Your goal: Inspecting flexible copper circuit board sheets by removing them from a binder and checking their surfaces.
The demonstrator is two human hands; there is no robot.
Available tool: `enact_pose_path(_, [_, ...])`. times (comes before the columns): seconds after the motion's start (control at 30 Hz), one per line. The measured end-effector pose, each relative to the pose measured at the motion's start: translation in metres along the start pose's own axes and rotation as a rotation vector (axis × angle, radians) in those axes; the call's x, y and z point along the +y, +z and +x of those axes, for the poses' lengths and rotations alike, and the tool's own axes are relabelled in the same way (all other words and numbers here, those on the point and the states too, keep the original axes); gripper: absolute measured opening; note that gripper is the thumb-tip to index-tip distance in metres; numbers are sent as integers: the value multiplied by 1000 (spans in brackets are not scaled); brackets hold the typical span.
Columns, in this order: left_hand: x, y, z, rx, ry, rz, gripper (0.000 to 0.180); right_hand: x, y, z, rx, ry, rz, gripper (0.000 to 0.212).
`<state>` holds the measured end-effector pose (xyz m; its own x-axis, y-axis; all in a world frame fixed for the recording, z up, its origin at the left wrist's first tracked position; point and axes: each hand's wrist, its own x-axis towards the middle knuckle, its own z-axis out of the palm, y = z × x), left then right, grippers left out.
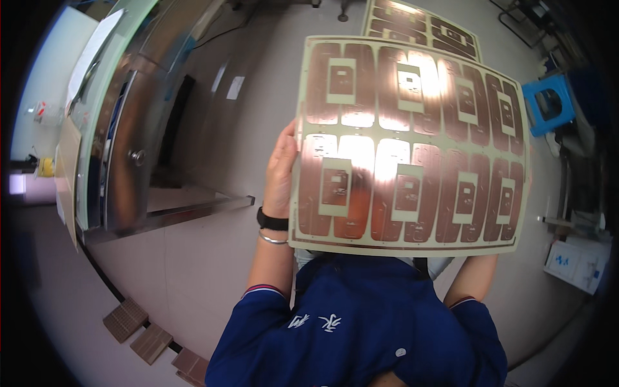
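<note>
Behind the panel is a second panel; right, a stool.

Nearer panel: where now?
In the head view, the nearer panel is right of centre, left hand on its left edge, blue stool past its right.

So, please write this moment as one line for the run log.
left hand: holding left edge, copper-patterned circuit panel | right forearm: hand mostly hidden, grip unclear | beyond: second circuit panel

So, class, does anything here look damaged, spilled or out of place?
Nothing plainly stands out. The board in the left hand has unbroken visible edges and a repeating pattern. Its white patches look like glare, and the orange patch is probably a reflection, not a stain.
</note>
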<state>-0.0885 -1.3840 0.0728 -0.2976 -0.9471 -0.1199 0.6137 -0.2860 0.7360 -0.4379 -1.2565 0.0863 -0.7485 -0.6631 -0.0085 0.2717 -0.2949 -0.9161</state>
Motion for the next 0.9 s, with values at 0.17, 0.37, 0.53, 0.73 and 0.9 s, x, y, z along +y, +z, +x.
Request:
enact_pose_path(0.17, [2,-1,-2,81,2,0,42,-1,3,-2,13,6,-10,40])
enact_pose_path(0.37, [-2,-9,-3,33,-54,-23,39,-9,4,0,59,-5,-33,42])
enact_pose_path(0.53, [-6,-22,-4,-2,-68,-51,37,-16,5,12,90,-21,-58,43])
enact_pose_path(0.73, [-10,-27,-6,-27,-32,33,39,-24,5,21,103,-26,-58,45])
enact_pose_path(0.9, [-13,-33,-12,39,14,92,39,-35,5,22,121,2,-62,47])
